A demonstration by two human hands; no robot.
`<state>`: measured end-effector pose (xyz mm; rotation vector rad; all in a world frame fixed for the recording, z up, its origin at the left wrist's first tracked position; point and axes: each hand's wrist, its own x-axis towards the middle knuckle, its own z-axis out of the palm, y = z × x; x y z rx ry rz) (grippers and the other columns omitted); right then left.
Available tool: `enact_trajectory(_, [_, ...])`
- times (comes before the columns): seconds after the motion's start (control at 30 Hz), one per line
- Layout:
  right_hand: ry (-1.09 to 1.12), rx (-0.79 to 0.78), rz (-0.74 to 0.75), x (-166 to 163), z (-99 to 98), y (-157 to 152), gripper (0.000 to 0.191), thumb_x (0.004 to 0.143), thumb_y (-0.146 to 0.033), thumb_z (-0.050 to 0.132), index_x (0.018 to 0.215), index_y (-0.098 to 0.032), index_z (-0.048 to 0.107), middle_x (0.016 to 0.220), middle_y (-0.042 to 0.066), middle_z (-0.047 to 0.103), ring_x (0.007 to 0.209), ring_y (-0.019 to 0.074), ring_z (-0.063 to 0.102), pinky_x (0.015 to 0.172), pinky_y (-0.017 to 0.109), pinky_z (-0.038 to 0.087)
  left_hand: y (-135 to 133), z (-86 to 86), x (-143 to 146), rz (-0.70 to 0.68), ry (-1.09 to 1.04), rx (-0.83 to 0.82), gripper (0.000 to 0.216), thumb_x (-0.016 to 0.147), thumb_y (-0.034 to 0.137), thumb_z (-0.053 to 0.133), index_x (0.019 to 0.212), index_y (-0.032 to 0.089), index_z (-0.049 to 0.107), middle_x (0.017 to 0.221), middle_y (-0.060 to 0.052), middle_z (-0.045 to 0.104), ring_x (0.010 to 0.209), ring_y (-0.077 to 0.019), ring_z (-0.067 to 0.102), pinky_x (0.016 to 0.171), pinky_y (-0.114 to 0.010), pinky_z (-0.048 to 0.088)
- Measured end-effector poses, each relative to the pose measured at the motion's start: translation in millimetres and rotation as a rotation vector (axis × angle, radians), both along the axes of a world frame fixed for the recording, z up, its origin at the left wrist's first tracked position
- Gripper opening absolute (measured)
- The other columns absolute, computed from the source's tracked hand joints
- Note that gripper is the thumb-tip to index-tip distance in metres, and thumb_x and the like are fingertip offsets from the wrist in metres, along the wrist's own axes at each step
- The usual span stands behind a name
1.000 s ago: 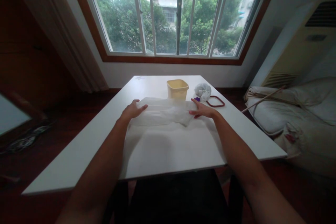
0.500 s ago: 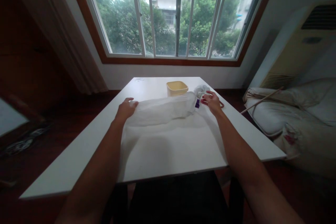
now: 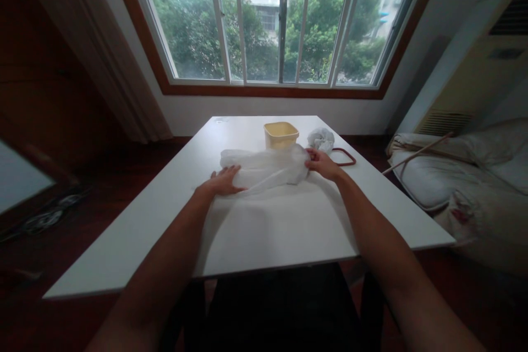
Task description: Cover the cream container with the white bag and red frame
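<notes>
Lying bunched across the far middle of the white worktop (image 3: 264,231) is a thin, translucent white plastic bag (image 3: 266,168), stretched roughly left to right as a loose roll. Its right end is gripped by the right hand (image 3: 322,164), fingers closed around the gathered plastic. Its near left edge is pressed by the left hand (image 3: 225,181), which is laid flat with fingers spread, palm down, grasping nothing. Just behind the bag, close to or touching it, a pale yellow square tub (image 3: 280,135) is seen standing upright and uncovered. To the right of the tub a crumpled white wad (image 3: 320,139) of plastic or cloth is noted, and beside that, near the right hand, a dark red loop (image 3: 342,157) lies flat on the worktop; whether it is a seal or a band cannot be told. Beyond the worktop a wide window (image 3: 280,22) with trees outside is seen, and at the right a pale cushioned seat (image 3: 454,176).
</notes>
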<state>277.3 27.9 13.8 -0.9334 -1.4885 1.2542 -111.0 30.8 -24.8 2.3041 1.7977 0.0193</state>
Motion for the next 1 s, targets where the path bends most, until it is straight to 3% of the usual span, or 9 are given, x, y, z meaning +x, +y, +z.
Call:
enact_trajectory(0.13, [0.206, 0.003, -0.282, 9.7, 10.3, 6.7, 0.051, 0.065, -0.031, 0.074, 0.112, -0.023, 0.057, 0.070, -0.008, 0.058, 0.060, 0.0101, 0.056, 0.057, 0.022, 0.051, 1.5, -7.4, 7.9, 0.019, 0.019, -0.017, 0.116, 0.073, 0.078, 0.054, 0.159, 0.019, 0.004, 0.165, -0.017, 0.003, 0.153, -0.0394, 0.005, 0.117, -0.067, 0.010])
enact_trajectory(0.27, [0.107, -0.026, -0.385, 15.2, 10.1, 8.2, 0.047, 0.072, -0.037, 0.070, 0.115, -0.021, 0.059, 0.075, -0.002, 0.065, 0.063, 0.0131, 0.061, 0.059, 0.026, 0.052, -2.5, -6.6, 18.5, 0.025, 0.020, -0.029, 0.115, 0.073, 0.081, 0.050, 0.159, 0.020, 0.004, 0.165, -0.016, 0.001, 0.153, -0.0398, 0.001, 0.117, -0.067, 0.011])
enact_trajectory(0.4, [-0.483, -0.050, -0.522, 38.1, 4.7, 5.7, 0.031, 0.069, -0.025, 0.074, 0.098, -0.016, 0.069, 0.065, 0.000, 0.064, 0.058, 0.0158, 0.060, 0.057, 0.028, 0.051, -8.9, 7.7, 12.8, 0.043, 0.052, -0.048, 0.116, 0.069, 0.085, 0.051, 0.159, 0.021, 0.015, 0.165, -0.017, 0.006, 0.152, -0.0419, 0.008, 0.115, -0.068, 0.015])
enact_trajectory(0.5, [-0.977, -0.142, -0.462, 43.9, 7.0, 1.2, 0.024, 0.065, -0.016, 0.077, 0.089, -0.014, 0.073, 0.068, 0.006, 0.068, 0.064, 0.0214, 0.066, 0.063, 0.033, 0.054, -13.3, 25.6, 9.1, 0.077, 0.078, -0.042, 0.113, 0.061, 0.086, 0.059, 0.152, 0.023, 0.037, 0.158, -0.018, 0.033, 0.145, -0.0443, 0.032, 0.115, -0.066, 0.020])
enact_trajectory(0.6, [-1.045, 0.267, -0.500, 20.5, 10.3, -4.4, 0.029, 0.077, -0.025, 0.072, 0.105, -0.017, 0.073, 0.099, 0.013, 0.074, 0.095, 0.0266, 0.070, 0.086, 0.039, 0.053, -15.3, 35.1, 21.0, 0.058, 0.012, 0.180, 0.101, 0.068, 0.085, 0.054, 0.146, 0.021, 0.047, 0.149, -0.017, 0.049, 0.135, -0.0400, 0.047, 0.114, -0.058, 0.028])
enact_trajectory(0.67, [-0.900, 0.562, -0.373, -5.3, 7.2, -7.9, 0.035, 0.087, -0.035, 0.064, 0.117, -0.019, 0.069, 0.120, 0.013, 0.069, 0.111, 0.0256, 0.065, 0.099, 0.040, 0.049, -14.2, 31.5, 35.0, -0.022, -0.035, 0.365, 0.099, 0.073, 0.082, 0.053, 0.150, 0.022, 0.039, 0.156, -0.014, 0.040, 0.143, -0.0362, 0.037, 0.118, -0.053, 0.024])
enact_trajectory(0.73, [-0.830, 0.671, -0.166, -28.5, -1.6, -10.2, 0.051, 0.086, -0.046, 0.066, 0.129, -0.019, 0.063, 0.134, 0.014, 0.062, 0.126, 0.0265, 0.057, 0.110, 0.042, 0.042, -11.5, 21.5, 46.9, -0.090, -0.042, 0.374, 0.106, 0.071, 0.082, 0.055, 0.155, 0.023, 0.029, 0.164, -0.012, 0.024, 0.150, -0.0352, 0.022, 0.121, -0.054, 0.017])
enact_trajectory(0.87, [-1.018, 0.442, 0.108, -40.8, -22.6, -8.6, 0.094, 0.070, -0.062, 0.076, 0.146, -0.015, 0.048, 0.155, 0.019, 0.040, 0.143, 0.0350, 0.039, 0.119, 0.048, 0.031, -3.5, 0.0, 45.9, -0.103, -0.016, 0.121, 0.114, 0.070, 0.086, 0.050, 0.158, 0.022, 0.019, 0.166, -0.014, 0.011, 0.153, -0.0369, 0.010, 0.119, -0.062, 0.010])
enact_trajectory(1.0, [-1.136, 0.228, 0.156, -19.1, -27.9, -1.7, 0.104, 0.066, -0.068, 0.075, 0.149, -0.015, 0.043, 0.159, 0.019, 0.032, 0.147, 0.0380, 0.031, 0.121, 0.050, 0.025, 5.5, -6.3, 16.5, 0.032, 0.006, 0.011, 0.108, 0.074, 0.087, 0.041, 0.158, 0.023, 0.020, 0.166, -0.015, 0.009, 0.153, -0.0376, 0.005, 0.117, -0.066, 0.007])
